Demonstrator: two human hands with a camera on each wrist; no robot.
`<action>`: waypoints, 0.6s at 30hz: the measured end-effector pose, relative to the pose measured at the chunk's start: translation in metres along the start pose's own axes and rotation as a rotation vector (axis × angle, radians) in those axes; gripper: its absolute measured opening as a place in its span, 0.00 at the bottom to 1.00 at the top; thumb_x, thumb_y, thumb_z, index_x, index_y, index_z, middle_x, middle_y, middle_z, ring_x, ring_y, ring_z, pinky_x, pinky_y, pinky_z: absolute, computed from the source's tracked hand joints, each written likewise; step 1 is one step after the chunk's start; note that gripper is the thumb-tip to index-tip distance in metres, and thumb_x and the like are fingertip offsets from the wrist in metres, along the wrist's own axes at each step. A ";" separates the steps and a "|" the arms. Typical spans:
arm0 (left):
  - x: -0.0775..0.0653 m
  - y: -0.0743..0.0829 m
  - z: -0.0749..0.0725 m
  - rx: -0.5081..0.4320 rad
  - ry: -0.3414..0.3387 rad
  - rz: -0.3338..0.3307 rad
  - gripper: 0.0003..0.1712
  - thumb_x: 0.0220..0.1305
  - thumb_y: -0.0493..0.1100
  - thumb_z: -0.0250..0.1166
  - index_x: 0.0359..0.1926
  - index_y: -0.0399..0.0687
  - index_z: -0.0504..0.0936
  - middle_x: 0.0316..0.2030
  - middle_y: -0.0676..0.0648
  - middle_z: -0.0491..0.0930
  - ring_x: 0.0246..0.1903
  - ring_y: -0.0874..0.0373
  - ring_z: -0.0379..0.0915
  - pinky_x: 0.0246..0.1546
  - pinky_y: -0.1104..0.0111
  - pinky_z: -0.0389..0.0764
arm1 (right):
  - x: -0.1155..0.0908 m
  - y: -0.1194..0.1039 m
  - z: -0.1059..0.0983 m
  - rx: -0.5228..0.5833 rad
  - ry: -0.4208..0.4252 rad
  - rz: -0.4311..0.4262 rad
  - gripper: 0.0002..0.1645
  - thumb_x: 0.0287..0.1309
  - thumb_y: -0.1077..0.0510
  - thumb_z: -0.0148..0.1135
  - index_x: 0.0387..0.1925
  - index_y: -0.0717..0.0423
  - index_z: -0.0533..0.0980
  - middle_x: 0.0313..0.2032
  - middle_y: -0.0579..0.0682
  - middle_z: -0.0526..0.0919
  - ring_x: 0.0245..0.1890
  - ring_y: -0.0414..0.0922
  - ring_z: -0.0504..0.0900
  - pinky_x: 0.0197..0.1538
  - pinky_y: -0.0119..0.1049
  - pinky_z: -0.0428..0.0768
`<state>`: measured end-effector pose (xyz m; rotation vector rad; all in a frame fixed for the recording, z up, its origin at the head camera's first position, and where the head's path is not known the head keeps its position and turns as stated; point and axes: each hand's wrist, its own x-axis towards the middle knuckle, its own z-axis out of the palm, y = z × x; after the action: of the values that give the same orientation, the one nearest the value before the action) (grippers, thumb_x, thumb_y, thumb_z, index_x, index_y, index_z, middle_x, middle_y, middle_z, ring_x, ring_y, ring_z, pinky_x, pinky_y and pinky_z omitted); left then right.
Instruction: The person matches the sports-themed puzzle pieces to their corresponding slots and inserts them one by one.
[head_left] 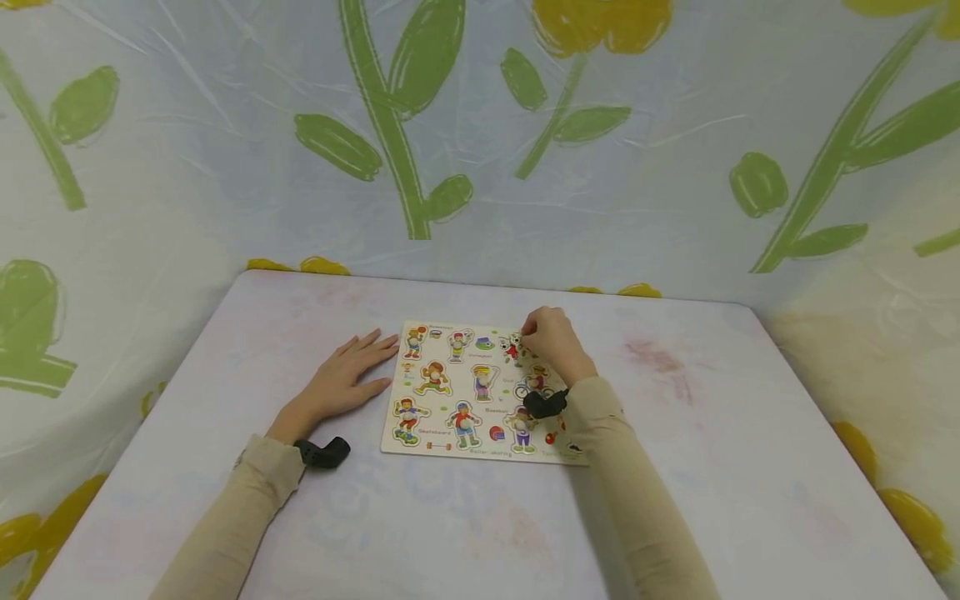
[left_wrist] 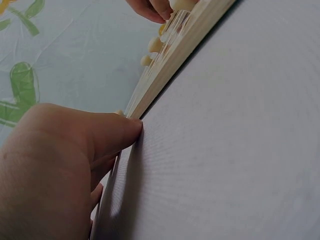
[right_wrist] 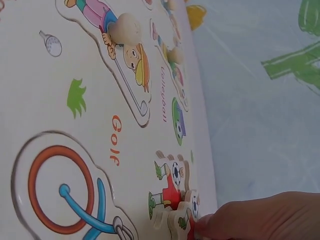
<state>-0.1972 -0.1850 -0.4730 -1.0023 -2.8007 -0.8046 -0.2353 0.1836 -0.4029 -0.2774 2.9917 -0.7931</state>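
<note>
A wooden knob puzzle board (head_left: pixel 461 388) with pictures of children at sports lies flat on the table. At its far right corner my right hand (head_left: pixel 551 337) pinches a soccer player puzzle piece (right_wrist: pixel 186 220) by its edge. That piece sits raised and shifted over its recess (right_wrist: pixel 170 190), which shows a matching printed player. My left hand (head_left: pixel 341 379) rests on the table at the board's left side, fingers spread and straight. In the left wrist view its thumb (left_wrist: pixel 117 131) is at the board's side edge.
Other knobbed pieces sit in the board, among them a golfer (right_wrist: pixel 131 50), a runner (head_left: pixel 433 379) and a skateboarder (head_left: pixel 407 419). The pale tabletop (head_left: pixel 480 525) surrounds the board. A flower-patterned sheet (head_left: pixel 637 183) hangs behind the table.
</note>
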 end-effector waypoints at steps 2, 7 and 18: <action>0.000 0.000 0.000 -0.002 -0.002 0.002 0.34 0.67 0.50 0.62 0.71 0.43 0.68 0.72 0.46 0.63 0.75 0.44 0.48 0.74 0.48 0.45 | -0.001 0.000 -0.001 0.002 -0.002 0.008 0.07 0.55 0.68 0.62 0.32 0.64 0.85 0.33 0.59 0.85 0.30 0.51 0.82 0.34 0.43 0.82; 0.000 0.001 0.000 0.004 0.001 0.009 0.35 0.67 0.49 0.62 0.71 0.42 0.68 0.72 0.45 0.63 0.74 0.43 0.48 0.74 0.47 0.45 | -0.003 -0.001 -0.001 0.001 -0.026 0.017 0.06 0.54 0.68 0.62 0.32 0.63 0.85 0.32 0.58 0.85 0.29 0.50 0.81 0.33 0.42 0.82; 0.001 0.002 0.001 0.003 0.002 0.008 0.35 0.67 0.49 0.62 0.71 0.41 0.68 0.72 0.45 0.63 0.74 0.42 0.47 0.74 0.47 0.44 | -0.003 -0.004 0.000 -0.004 -0.047 0.007 0.06 0.53 0.68 0.63 0.31 0.63 0.85 0.31 0.56 0.85 0.27 0.49 0.80 0.32 0.40 0.81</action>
<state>-0.1966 -0.1831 -0.4730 -1.0115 -2.7935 -0.7997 -0.2317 0.1806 -0.4007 -0.2822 2.9487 -0.7695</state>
